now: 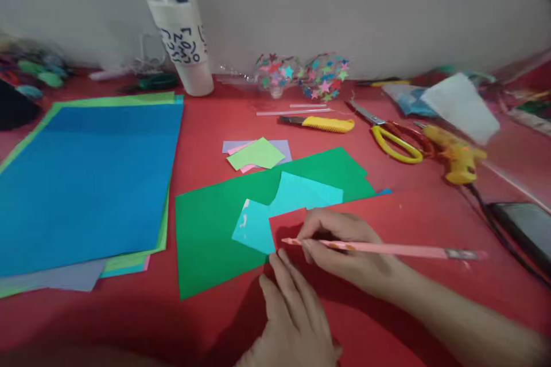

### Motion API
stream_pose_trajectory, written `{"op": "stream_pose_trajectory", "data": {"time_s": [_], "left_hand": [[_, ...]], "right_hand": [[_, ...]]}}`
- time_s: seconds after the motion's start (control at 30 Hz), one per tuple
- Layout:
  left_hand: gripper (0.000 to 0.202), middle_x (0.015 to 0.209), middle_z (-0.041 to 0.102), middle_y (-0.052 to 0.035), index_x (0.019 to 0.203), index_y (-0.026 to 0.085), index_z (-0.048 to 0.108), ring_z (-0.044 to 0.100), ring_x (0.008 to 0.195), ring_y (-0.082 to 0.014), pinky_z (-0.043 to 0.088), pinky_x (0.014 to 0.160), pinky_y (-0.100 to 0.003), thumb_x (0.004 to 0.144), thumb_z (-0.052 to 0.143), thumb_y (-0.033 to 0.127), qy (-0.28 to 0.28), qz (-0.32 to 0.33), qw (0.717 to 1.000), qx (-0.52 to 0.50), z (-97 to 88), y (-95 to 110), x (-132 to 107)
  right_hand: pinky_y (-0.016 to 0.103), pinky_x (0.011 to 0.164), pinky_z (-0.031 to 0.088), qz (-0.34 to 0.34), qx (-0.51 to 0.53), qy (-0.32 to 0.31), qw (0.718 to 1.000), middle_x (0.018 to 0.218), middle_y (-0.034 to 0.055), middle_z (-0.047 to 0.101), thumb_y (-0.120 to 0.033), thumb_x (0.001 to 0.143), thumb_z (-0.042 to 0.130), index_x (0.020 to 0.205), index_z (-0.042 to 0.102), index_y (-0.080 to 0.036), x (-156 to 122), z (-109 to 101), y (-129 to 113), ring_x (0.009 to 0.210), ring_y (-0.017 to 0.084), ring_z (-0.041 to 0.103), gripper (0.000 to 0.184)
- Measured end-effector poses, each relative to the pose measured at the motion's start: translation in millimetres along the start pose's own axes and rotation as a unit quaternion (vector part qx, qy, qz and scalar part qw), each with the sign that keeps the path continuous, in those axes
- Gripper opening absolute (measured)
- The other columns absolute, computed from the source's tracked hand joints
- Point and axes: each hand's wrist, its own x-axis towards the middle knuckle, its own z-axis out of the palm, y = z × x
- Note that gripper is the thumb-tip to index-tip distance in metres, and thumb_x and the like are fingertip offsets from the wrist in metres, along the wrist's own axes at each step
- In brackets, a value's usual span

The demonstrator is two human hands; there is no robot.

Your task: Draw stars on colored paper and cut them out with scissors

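Observation:
In my right hand is a pink pencil, gripped near its point with the eraser end reaching to the right. The pencil's tip is over the corner of a red sheet. My left hand lies flat with fingers stretched, its fingertips at the lower edge of the cut cyan paper. That cyan piece has an angular outline and a pale mark at its left. Beneath it is a green sheet, partly covered by the red sheet and my hands.
Coloured sheets are stacked at left. Behind the green sheet lie small paper pieces, a yellow cutter, scissors and a glue gun with a cord. A white tumbler stands near the wall; a phone rests at right.

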Motion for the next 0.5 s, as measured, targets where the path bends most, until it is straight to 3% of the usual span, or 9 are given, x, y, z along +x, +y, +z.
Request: {"op": "stream_pose_trajectory", "data": {"time_s": [0.3, 0.5], "left_hand": [[0.062, 0.097, 0.069, -0.0190, 0.092, 0.011, 0.072, 0.066, 0.089, -0.0348, 0.051, 0.067, -0.039, 0.067, 0.057, 0.065, -0.002, 0.009, 1.000, 0.008, -1.0, -0.6, -2.1], [0.062, 0.094, 0.071, -0.0166, 0.088, 0.012, 0.074, 0.067, 0.086, -0.0334, 0.052, 0.063, -0.037, 0.063, 0.059, 0.067, 0.007, 0.009, 1.000, 0.010, -2.6, -2.7, -0.2]], "right_hand": [[0.018, 0.044, 0.033, -0.004, 0.002, -0.011, 1.000, 0.056, -0.0024, 0.055, -0.018, 0.074, 0.048, 0.063, 0.054, -0.018, 1.3, -1.5, -4.3, 0.051, 0.009, 0.045, 0.012], [0.018, 0.047, 0.034, -0.014, -0.019, 0.024, 0.999, 0.056, -0.0033, 0.055, -0.015, 0.073, 0.048, 0.063, 0.054, -0.019, 3.9, 0.6, -5.3, 0.052, 0.009, 0.046, 0.012]]}}
